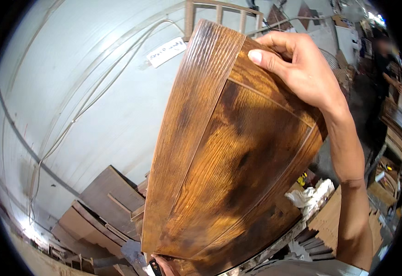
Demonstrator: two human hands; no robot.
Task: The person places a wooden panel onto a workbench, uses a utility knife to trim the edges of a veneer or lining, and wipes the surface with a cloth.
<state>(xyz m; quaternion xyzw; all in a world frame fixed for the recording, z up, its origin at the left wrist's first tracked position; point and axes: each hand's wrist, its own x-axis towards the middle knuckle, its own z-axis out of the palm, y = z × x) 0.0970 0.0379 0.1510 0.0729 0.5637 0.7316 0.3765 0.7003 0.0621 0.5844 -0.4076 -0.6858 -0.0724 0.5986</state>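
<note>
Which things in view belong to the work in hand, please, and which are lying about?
In hand:
- glossy brown framed wooden panel, right fingers gripping its top, left fingers at its bottom

Apparently lying about:
- crumpled white cloth or paper
- flat rectangular brown boards

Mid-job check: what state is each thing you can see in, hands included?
Glossy brown wood-grain panel: tilted, held up.
Bare right hand: closed on the panel's upper edge, thumb in front.
Bare left hand: at the panel's lower corner; grip unclear, mostly hidden.
Soft white sheet: crumpled.
Thin pale cable: curved.
White rectangular slip: tilted.
</note>
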